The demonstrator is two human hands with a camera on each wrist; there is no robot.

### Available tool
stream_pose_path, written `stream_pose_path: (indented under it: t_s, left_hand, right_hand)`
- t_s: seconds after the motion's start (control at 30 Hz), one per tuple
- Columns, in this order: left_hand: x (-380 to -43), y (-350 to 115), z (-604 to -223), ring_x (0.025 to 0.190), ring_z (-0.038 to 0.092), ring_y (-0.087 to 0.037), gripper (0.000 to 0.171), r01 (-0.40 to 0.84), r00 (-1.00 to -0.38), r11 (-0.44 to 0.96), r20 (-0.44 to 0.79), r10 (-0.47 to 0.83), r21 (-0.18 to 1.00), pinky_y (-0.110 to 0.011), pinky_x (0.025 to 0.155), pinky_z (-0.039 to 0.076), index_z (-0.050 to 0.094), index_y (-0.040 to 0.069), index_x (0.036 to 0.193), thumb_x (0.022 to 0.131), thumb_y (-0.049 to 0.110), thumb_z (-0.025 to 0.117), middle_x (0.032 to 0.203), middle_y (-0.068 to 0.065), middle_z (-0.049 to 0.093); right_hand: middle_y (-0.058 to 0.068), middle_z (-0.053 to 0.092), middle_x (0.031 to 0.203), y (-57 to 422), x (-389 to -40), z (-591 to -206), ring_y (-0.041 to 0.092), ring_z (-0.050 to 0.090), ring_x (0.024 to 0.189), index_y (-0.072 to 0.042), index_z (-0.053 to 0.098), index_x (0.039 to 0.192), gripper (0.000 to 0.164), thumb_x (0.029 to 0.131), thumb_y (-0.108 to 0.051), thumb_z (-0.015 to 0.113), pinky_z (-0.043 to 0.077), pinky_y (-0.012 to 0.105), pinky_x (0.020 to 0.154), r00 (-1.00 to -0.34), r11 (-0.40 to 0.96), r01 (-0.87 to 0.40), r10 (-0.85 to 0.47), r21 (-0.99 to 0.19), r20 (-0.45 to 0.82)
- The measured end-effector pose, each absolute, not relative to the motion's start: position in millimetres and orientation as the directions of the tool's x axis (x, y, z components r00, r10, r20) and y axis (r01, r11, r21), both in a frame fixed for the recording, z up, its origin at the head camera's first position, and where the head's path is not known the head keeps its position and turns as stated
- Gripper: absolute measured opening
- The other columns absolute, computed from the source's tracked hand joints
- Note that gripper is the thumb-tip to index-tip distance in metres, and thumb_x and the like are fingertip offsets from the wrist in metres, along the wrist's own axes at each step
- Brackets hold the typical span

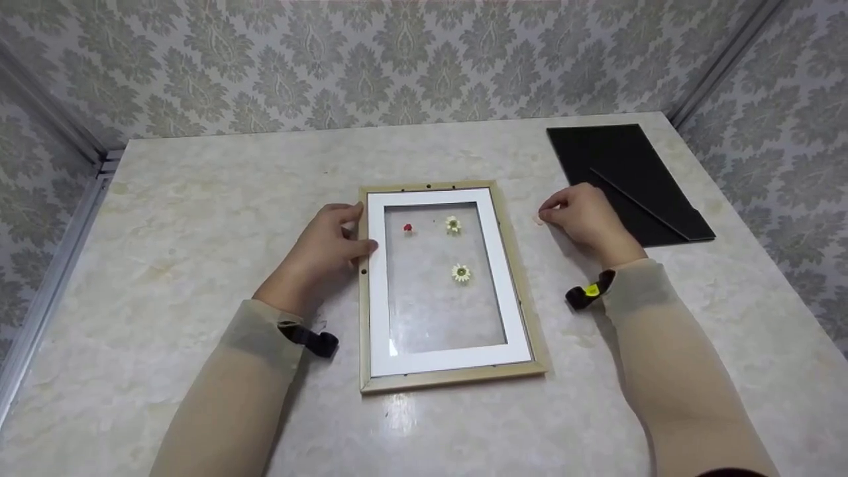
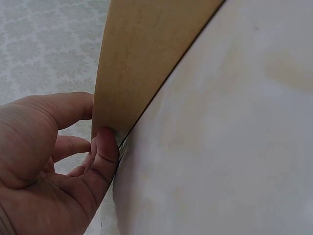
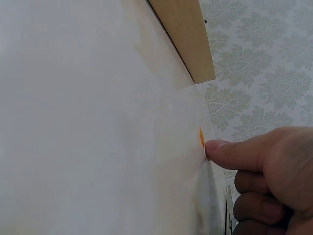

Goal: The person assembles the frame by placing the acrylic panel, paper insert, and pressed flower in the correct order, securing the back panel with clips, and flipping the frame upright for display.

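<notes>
A light-wood picture frame with a white mat and a see-through middle lies on the table. My left hand grips its left side, thumb on top at the edge and fingers against the outer wall. Through the mat's window show a small red flower at upper left, a pale daisy-like flower at upper right and a second one below that. Right of the frame, my right hand pinches a thin, petal-like piece, orange at the tip, between thumb and finger, close over the tabletop.
A black backing board with a slanted stand leg lies at the right rear, partly behind the right hand. Patterned wallpaper rises behind the marbled tabletop.
</notes>
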State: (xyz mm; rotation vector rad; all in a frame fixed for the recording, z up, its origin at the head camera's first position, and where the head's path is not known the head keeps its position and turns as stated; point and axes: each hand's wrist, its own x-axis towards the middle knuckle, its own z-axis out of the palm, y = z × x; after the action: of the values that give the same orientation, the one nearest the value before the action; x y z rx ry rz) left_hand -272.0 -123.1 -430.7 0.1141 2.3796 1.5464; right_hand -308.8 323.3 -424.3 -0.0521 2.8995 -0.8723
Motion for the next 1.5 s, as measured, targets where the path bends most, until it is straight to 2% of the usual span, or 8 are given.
stream_pose_path:
  t_s: [0.4,0.7,0.8,1.03,1.13,1.27,1.37,1.5]
  left_hand:
    - [-274,-125,-431,0.126,0.057,-0.029,0.083,-0.053,-0.953,0.474,-0.187,0.239,0.879,-0.022,0.085,0.058,0.037,0.005,0.175,0.104,0.010,0.078,0.179,-0.019,0.035]
    - [-271,-125,-431,0.130,0.057,-0.029,0.083,-0.067,-0.955,0.484,-0.196,0.222,0.872,-0.025,0.090,0.058,0.038,0.007,0.175,0.103,0.010,0.080,0.179,-0.017,0.036]
    - [-270,-125,-432,0.130,0.057,-0.030,0.084,-0.070,-0.955,0.486,-0.199,0.220,0.871,-0.025,0.091,0.058,0.038,0.007,0.175,0.103,0.010,0.080,0.179,-0.017,0.036]
    - [-271,-124,-434,0.130,0.056,-0.029,0.084,-0.080,-0.959,0.446,-0.191,0.211,0.892,-0.024,0.089,0.059,0.038,0.006,0.175,0.102,0.007,0.080,0.179,-0.017,0.036]
    - [-270,-125,-435,0.131,0.055,-0.029,0.084,-0.086,-0.958,0.432,-0.193,0.210,0.898,-0.025,0.091,0.058,0.037,0.005,0.175,0.102,0.006,0.080,0.179,-0.017,0.035]
    - [-271,-124,-436,0.136,0.055,-0.031,0.085,-0.071,-0.958,0.439,-0.184,0.220,0.896,-0.033,0.104,0.057,0.037,0.004,0.175,0.102,0.008,0.080,0.179,-0.018,0.034]
    - [-271,-124,-435,0.138,0.055,-0.032,0.084,-0.061,-0.957,0.442,-0.179,0.228,0.895,-0.036,0.108,0.056,0.037,0.004,0.175,0.103,0.009,0.080,0.179,-0.018,0.035]
    - [-270,-127,-433,0.137,0.058,-0.032,0.083,-0.065,-0.955,0.421,-0.179,0.236,0.905,-0.031,0.099,0.060,0.038,0.004,0.175,0.103,0.010,0.079,0.178,-0.017,0.033]
  right_hand:
    - [0.024,0.079,0.126,323,-309,-425,0.040,0.069,0.122,0.001,0.083,0.121,0.027,0.111,-0.017,0.067,0.053,0.057,0.112,-0.988,0.829,-0.025,-0.104,-0.558,-0.111]
    - [0.010,0.075,0.107,321,-305,-418,0.021,0.061,0.086,-0.004,0.083,0.124,0.027,0.112,-0.025,0.070,0.052,0.031,0.074,-0.987,0.782,0.037,-0.070,-0.622,-0.147]
    - [0.006,0.074,0.104,319,-302,-415,0.017,0.058,0.082,-0.002,0.083,0.123,0.029,0.111,-0.026,0.072,0.050,0.026,0.068,-0.988,0.757,0.024,-0.081,-0.653,-0.130]
    - [-0.009,0.073,0.097,305,-293,-400,0.011,0.057,0.085,-0.002,0.083,0.121,0.028,0.110,-0.026,0.075,0.049,0.023,0.073,-0.988,0.677,-0.026,-0.128,-0.735,-0.082]
    - [-0.013,0.065,0.082,290,-286,-392,0.010,0.051,0.079,-0.001,0.083,0.121,0.027,0.110,-0.025,0.076,0.044,0.027,0.071,-0.980,0.624,-0.036,-0.176,-0.781,-0.095]
    - [-0.013,0.049,0.065,261,-274,-381,0.009,0.037,0.065,0.001,0.082,0.120,0.025,0.109,-0.022,0.076,0.035,0.029,0.065,-0.951,0.547,-0.058,-0.285,-0.835,-0.121]
    - [-0.012,0.058,0.068,236,-267,-372,0.008,0.037,0.065,-0.002,0.083,0.117,0.022,0.109,-0.020,0.076,0.035,0.028,0.065,-0.914,0.563,-0.097,-0.376,-0.821,-0.150]
    - [-0.008,0.065,0.075,202,-264,-364,0.011,0.043,0.069,-0.007,0.086,0.113,0.016,0.108,-0.021,0.077,0.039,0.029,0.067,-0.850,0.646,-0.194,-0.486,-0.738,-0.202]
